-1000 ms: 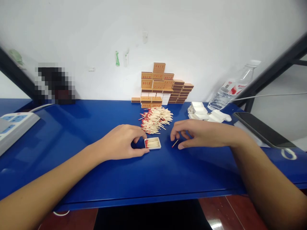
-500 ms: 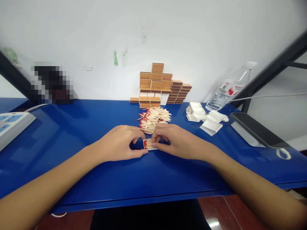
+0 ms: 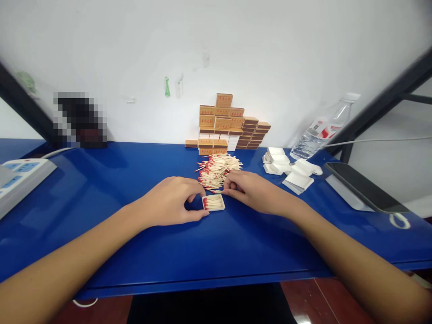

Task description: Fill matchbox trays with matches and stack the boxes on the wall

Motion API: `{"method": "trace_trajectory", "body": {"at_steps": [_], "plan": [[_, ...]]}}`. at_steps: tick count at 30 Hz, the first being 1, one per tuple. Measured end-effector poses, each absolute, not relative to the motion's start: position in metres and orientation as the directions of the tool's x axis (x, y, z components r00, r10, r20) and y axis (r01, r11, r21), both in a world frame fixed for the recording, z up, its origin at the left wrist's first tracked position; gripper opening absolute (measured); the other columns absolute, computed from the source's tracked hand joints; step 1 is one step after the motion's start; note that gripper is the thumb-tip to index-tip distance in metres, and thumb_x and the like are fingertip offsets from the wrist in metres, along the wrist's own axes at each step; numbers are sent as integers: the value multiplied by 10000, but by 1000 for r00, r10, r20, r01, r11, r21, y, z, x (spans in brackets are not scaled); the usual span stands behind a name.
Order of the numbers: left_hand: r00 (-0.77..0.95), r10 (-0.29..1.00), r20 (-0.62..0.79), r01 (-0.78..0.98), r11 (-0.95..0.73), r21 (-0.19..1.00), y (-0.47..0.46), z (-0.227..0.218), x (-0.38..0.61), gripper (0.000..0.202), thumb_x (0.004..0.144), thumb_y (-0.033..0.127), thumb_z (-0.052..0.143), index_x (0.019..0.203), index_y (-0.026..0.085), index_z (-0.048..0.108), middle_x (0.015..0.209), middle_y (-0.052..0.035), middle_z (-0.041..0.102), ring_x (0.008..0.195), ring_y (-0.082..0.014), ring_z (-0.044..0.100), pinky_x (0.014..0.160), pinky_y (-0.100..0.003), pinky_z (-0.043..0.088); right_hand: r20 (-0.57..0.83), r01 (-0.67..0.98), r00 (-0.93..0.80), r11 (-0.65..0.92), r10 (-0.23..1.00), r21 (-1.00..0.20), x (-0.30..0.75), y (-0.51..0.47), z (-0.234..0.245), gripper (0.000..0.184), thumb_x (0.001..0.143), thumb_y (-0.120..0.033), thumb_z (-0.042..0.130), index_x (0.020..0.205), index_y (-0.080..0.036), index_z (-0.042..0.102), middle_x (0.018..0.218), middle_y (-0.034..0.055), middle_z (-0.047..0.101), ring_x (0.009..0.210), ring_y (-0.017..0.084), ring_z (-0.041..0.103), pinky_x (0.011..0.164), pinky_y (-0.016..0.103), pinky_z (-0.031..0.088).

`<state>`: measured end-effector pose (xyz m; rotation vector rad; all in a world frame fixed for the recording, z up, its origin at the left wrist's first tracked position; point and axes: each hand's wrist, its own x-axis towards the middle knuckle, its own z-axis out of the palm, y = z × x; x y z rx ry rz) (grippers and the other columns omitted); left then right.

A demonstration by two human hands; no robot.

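I am finding wide bare room on the desk [image 3: 209, 252] between my hands and its front edge, with more opening toward the left end; toward the right end, one phone [image 3: 366, 186], one bottle [image 3: 319, 130] and some white card pieces [image 3: 299, 175] are narrowing it. My left hand [image 3: 172, 200] is holding one white tray [image 3: 216, 209] mid-desk, its grip parted just wide enough to be clasping the left end. My right hand [image 3: 251, 189] is pinching its grip nearly closed on a match [image 3: 214, 191] before the loose pile [image 3: 216, 171], just behind the tray. Along the back edge the stacked matchboxes [image 3: 222, 122] are showing red Chinese characters, some reading 安全火; the bottle's red-and-white label is coming through too blurred. I am counting one box topping the stack and four in two short front columns; the loose matches are overlapping too thickly to count.
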<state>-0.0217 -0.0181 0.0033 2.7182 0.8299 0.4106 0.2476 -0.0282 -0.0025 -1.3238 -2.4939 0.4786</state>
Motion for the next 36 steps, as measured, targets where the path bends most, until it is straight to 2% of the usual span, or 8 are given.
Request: {"method": "trace_trajectory", "body": {"at_steps": [5,10,13,16,20,26,31,36], "plan": [[789,588,175,517,-791,327,-17,4,-21,278,898,446,714,977,182,750,741,17,627,618,-128,525,594,-291,352,137,715,-544,542,828,-441,256,-31,12,200,1053,-321,543,903,-201,595,847,34,623,785,182,542,714,309,394],[791,586,175,513,-792,332,-19,4,-20,251,896,416,715,981,184,754,761,19,639,619,-121,526,595,-286,356,180,619,-599,594,780,-514,240,-41,13,174,1041,-320,594,923,-200,638,844,17,628,749,156,533,687,288,393],[792,585,177,510,-792,335,-19,5,-20,244,894,413,717,975,186,755,763,17,643,627,-123,537,594,-283,359,160,603,-638,617,754,-506,234,-43,9,137,1028,-289,619,931,-199,657,857,21,643,772,159,542,702,292,398],[792,584,179,509,-793,335,-19,5,-21,252,892,418,720,981,185,756,755,16,638,616,-123,528,588,-282,354,199,647,-591,607,782,-462,241,-38,5,143,1034,-294,609,940,-200,662,864,25,636,784,164,548,718,300,402],[799,572,183,499,-802,329,-18,4,-21,263,899,429,716,985,184,755,754,15,636,613,-123,521,593,-284,358,116,715,-562,551,819,-429,251,-28,-1,124,1011,-304,646,945,-199,649,874,26,629,799,176,547,710,303,400],[799,570,191,498,-806,319,-17,3,-21,264,896,431,712,980,183,750,744,16,629,611,-124,517,588,-288,355,35,710,-589,538,807,-455,257,-30,4,168,1047,-278,544,898,-208,578,931,50,640,826,189,547,733,320,405],[794,581,180,511,-797,321,-18,5,-21,245,892,415,713,967,183,745,755,16,635,623,-127,535,590,-289,358,93,719,-545,522,833,-459,259,-38,17,205,1070,-339,515,922,-213,580,905,46,627,823,194,545,729,324,408],[800,575,173,504,-799,328,-19,4,-21,251,901,432,707,924,183,725,780,11,651,632,-125,547,593,-288,368,98,669,-617,586,781,-457,236,-51,12,145,1057,-312,562,964,-211,609,973,52,656,831,182,568,729,313,409]]}}
